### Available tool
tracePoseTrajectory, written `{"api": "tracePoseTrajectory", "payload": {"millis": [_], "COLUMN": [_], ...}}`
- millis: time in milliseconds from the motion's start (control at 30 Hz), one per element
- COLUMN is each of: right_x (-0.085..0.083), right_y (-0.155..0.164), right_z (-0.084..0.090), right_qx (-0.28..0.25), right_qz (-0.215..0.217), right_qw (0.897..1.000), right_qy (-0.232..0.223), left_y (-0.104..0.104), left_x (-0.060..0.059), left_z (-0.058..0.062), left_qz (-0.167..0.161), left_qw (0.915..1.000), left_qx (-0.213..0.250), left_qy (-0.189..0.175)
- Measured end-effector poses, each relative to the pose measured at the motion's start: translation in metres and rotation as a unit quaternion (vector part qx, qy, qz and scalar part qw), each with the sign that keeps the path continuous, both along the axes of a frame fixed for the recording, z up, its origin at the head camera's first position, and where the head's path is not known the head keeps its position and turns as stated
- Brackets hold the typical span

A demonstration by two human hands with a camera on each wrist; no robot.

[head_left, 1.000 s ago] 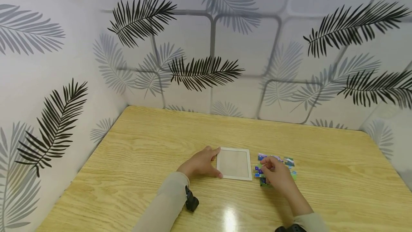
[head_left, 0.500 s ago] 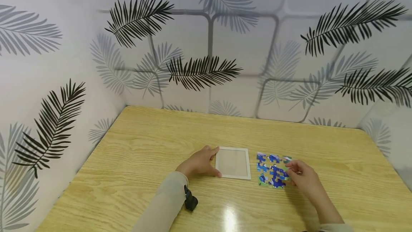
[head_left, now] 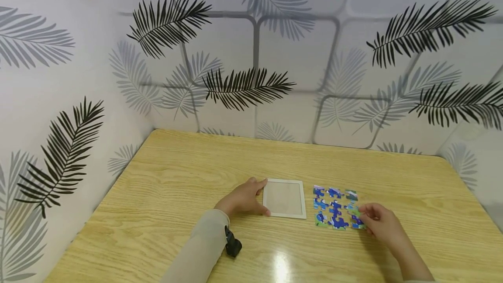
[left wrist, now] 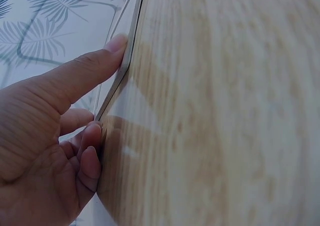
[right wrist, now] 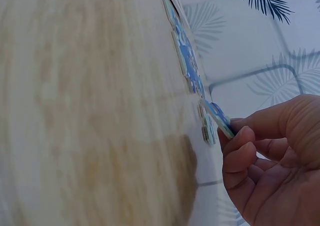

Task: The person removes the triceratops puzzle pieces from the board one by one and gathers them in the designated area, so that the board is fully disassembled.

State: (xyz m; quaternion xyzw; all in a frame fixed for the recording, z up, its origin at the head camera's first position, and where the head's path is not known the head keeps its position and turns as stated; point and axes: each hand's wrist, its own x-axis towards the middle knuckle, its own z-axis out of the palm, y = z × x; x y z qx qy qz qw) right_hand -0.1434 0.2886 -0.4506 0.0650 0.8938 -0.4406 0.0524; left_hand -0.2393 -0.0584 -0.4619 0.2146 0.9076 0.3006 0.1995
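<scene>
Cardboard puzzle pieces, thin, light and easily bent, are laid loosely on the table beside the white tray. One corner piece is pinched at its edge by the right hand, best taken by the rim, while the tray's left edge is gripped between thumb and fingers of the left hand.

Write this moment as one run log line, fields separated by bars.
left hand holds white tray edge | right hand pinches puzzle piece | other pieces lie beside tray
</scene>
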Motion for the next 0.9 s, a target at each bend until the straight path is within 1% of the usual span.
{"api": "tracePoseTrajectory", "payload": {"millis": [267,467,733,900], "right_x": [0.0037,0.0047,0.0057,0.0075], "right_y": [0.0032,0.0059,0.0093,0.0098], "right_z": [-0.004,-0.0054,-0.0088,-0.0096], "right_qx": [0.025,0.076,0.08,0.068], "right_qz": [0.004,0.013,0.01,0.008], "right_qw": [1.0,0.997,0.997,0.998], "right_qy": [-0.007,0.002,-0.005,-0.013], "left_y": [-0.0008,-0.0003,-0.0002,-0.0005], "left_x": [-0.0004,0.0016,0.003,0.0033], "left_z": [-0.0004,0.002,0.0033,0.0031], "left_qz": [-0.002,-0.005,-0.003,0.0], "left_qw": [1.0,1.0,0.9999,0.9998], "left_qx": [0.005,0.006,0.006,0.01], "left_qy": [-0.002,-0.005,-0.008,-0.015]}}
